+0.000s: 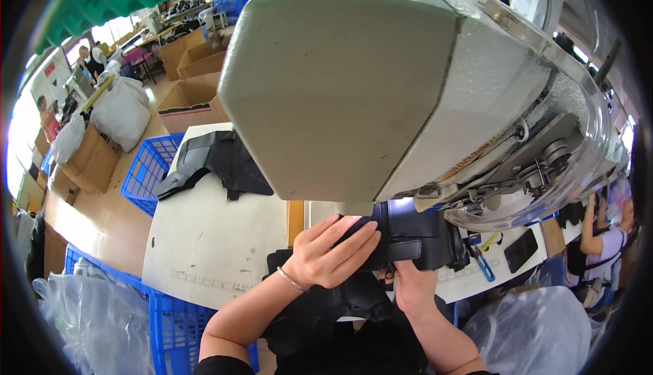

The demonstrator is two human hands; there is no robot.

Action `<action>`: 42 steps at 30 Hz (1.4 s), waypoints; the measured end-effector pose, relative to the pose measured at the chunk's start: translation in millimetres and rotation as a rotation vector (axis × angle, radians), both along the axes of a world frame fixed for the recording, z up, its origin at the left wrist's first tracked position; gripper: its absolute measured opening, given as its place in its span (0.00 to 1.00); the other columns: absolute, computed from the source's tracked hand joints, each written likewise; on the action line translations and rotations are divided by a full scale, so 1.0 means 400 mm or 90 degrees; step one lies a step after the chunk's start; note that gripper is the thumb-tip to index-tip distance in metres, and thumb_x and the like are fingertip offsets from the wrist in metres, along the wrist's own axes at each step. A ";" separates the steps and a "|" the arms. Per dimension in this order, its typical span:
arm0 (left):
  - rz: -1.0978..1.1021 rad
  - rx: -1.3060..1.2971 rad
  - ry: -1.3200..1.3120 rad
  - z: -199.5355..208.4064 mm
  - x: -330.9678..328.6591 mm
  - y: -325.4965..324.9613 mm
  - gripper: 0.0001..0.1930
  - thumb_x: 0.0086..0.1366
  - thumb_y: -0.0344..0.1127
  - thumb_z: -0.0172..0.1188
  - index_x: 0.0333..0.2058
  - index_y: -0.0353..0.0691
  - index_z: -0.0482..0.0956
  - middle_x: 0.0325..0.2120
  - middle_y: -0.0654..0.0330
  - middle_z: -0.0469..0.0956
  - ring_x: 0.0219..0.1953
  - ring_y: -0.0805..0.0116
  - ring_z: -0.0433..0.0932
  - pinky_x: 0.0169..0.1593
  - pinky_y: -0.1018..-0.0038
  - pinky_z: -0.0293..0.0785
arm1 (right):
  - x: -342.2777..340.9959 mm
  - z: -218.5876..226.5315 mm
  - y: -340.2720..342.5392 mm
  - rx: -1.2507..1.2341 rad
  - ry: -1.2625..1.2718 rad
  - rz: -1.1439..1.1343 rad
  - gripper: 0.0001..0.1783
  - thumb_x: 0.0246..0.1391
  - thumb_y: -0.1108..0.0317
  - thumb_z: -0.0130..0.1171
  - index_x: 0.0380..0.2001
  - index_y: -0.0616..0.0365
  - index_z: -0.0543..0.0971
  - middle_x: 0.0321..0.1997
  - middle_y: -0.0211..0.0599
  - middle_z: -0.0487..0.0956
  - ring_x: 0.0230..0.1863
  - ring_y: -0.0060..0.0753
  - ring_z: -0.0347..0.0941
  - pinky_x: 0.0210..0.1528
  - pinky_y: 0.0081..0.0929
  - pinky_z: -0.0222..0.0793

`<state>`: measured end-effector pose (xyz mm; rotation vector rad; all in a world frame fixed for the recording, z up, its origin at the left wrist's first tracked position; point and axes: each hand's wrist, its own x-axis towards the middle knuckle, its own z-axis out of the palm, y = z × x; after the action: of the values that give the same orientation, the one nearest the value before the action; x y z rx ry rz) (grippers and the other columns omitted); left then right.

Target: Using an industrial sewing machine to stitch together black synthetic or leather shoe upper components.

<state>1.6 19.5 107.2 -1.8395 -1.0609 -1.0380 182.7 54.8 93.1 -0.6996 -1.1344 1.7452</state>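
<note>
Under the head of a large grey sewing machine (pixel 340 82) lies a black leather bag piece (pixel 415 229) with a strap-like tab and a zip end at its near edge. My left hand (pixel 335 252), a bracelet on its wrist, grips the left part of the leather, fingers stretched over it and the thumb hidden. From below, my right hand (pixel 415 290) holds the near edge beside the zip; its fingertips are hidden under the leather. More black material hangs toward my lap. The machine head hides the far part of the piece.
Black cut pieces (pixel 218 160) lie on the white table (pixel 204 239) at left. Blue-handled snips (pixel 484 266) and a black phone (pixel 522 250) lie at right. Blue crates (pixel 180 327) and plastic bags (pixel 534 331) flank me. A co-worker (pixel 605 246) sits far right.
</note>
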 end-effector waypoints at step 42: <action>0.001 -0.019 -0.044 0.025 -0.026 0.047 0.18 0.39 0.27 0.65 0.34 0.37 0.85 0.29 0.64 0.78 0.30 0.70 0.78 0.34 0.74 0.78 | -0.053 0.053 0.062 -0.039 -0.066 -0.076 0.05 0.60 0.70 0.62 0.33 0.59 0.78 0.28 0.30 0.78 0.21 0.20 0.71 0.21 0.17 0.63</action>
<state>-8.7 38.3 117.3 -1.8381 -1.1238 -1.0969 161.6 79.6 114.2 -0.8862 -1.0894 1.6650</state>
